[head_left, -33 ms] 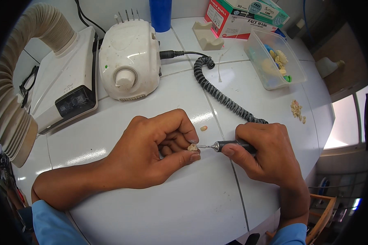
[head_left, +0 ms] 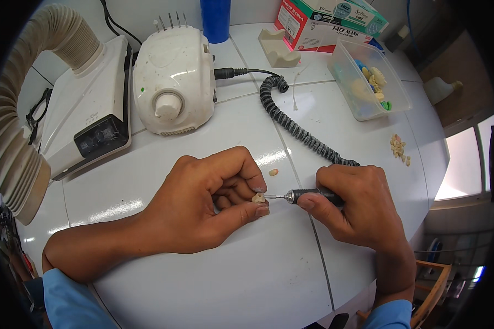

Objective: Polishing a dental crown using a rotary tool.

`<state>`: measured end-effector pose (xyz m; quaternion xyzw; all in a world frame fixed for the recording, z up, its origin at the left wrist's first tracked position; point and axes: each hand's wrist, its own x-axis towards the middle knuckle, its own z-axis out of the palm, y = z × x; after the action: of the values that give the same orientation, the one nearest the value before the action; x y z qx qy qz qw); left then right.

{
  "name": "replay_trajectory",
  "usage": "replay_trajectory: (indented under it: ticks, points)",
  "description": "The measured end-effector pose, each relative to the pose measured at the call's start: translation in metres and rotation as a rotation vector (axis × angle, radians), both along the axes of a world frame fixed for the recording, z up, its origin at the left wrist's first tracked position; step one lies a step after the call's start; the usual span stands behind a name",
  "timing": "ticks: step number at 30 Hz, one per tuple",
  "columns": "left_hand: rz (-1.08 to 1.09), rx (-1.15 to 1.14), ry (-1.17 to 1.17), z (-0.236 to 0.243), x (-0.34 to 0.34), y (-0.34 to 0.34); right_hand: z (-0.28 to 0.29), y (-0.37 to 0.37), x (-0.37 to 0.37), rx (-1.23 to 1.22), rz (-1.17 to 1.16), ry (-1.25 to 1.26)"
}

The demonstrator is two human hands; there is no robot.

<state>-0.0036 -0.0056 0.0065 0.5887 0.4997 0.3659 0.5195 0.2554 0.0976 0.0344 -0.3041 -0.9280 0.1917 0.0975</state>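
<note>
White tiled worktop, dk grout lines, glossy w/ light streaks, some specks nr the front; tiled wall behind, bright window far R, wooden frame lower R. Print: red/white box at back has lg legible lettering on its side, green/white box on top has more; white machine w/ ribbed hose, back L, shows faint marks above a dk panel, too small to read. Small cream piece is front-ctr, held just above worktop: L hand has it pinched btwn thumb & fingertips. R hand has fingers wrapped round blk handpiece, thin bit pointing L, tip at the piece; can't tell if touching. Coiled cord runs from nr R hand up to white ctrl unit. Pinkish-cream bit of material lies just beyond the fingers; pile of similar pcs far R, nr clear tub w/ mixed bits inside.
</note>
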Motion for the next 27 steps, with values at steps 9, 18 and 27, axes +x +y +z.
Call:
replay_trajectory:
  ticks: [9,18,27]
  points:
    - [0.006,-0.003,0.01,0.001,0.001,0.0001,-0.0006,-0.0016,-0.0014,0.036,0.009,0.002]
    - [0.008,-0.016,0.004,-0.0005,0.0007,-0.0001,0.0001,-0.0007,-0.001,0.032,0.014,-0.013]
    - [0.01,-0.019,0.007,-0.0002,0.0009,-0.0002,-0.0023,-0.0006,-0.0009,0.054,0.025,-0.002]
